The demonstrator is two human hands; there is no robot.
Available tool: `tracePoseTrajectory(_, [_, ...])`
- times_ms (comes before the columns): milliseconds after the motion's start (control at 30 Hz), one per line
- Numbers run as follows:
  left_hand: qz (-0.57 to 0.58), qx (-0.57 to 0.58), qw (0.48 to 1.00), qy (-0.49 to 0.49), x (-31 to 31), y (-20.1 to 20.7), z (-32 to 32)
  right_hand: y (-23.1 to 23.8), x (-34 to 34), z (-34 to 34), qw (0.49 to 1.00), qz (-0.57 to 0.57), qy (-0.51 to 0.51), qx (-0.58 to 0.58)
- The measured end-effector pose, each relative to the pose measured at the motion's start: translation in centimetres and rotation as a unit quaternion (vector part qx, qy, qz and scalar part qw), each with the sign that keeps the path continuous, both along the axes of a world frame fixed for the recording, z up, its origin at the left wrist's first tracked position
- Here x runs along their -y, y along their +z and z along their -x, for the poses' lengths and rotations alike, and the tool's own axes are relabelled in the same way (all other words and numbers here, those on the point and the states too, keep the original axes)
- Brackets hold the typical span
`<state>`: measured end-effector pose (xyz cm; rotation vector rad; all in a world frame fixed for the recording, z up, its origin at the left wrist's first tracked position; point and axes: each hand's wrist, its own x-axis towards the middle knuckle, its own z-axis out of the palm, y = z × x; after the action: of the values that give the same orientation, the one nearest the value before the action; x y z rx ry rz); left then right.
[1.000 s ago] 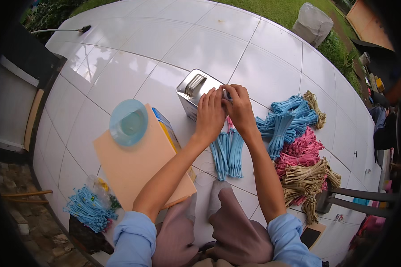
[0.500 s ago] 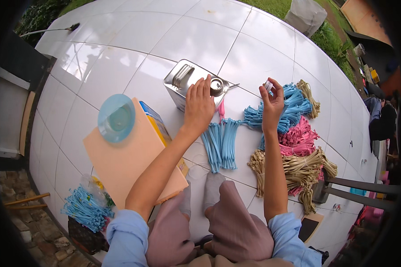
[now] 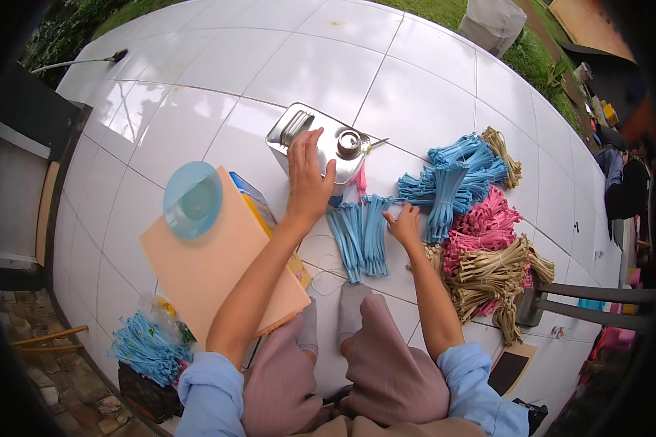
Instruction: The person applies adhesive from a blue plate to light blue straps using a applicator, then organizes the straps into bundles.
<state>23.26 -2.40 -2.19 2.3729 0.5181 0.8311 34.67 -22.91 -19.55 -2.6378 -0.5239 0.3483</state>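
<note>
On white floor tiles (image 3: 197,124): left hand (image 3: 307,182) spread flat upon rectangular metal can (image 3: 321,142); right hand (image 3: 404,227) loosely open, fingertips touching blue strip bundle (image 3: 361,237), just beside can.

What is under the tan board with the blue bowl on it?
A blue-and-yellow box sticks out beneath the tan board, by the blue bowl. The rest underneath is covered.

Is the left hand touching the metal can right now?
Touching. The head view shows the left hand lying flat on top of the metal can, fingers spread across its lid with no gap.
</note>
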Motion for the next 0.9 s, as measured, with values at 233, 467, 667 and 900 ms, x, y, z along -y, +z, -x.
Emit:
tracePoseTrajectory(233, [0.040,-0.003,0.976,0.212,-3.7,-1.7,0.9,9.3,-8.1,1.0,0.924,-0.287,0.246,0.055])
tracePoseTrajectory(467, [0.155,0.021,0.964,0.214,-4.5,-1.4,-0.5,8.0,-11.8,2.0,0.845,-0.502,0.141,-0.115])
tracePoseTrajectory(667, [0.118,-0.035,0.970,0.209,-4.0,0.4,0.7,9.3,-11.4,2.2,0.867,-0.469,0.162,-0.045])
tracePoseTrajectory(900, [0.097,0.025,0.975,0.196,-2.2,12.9,2.3,22.2,-9.3,3.1,0.864,-0.461,0.181,0.094])
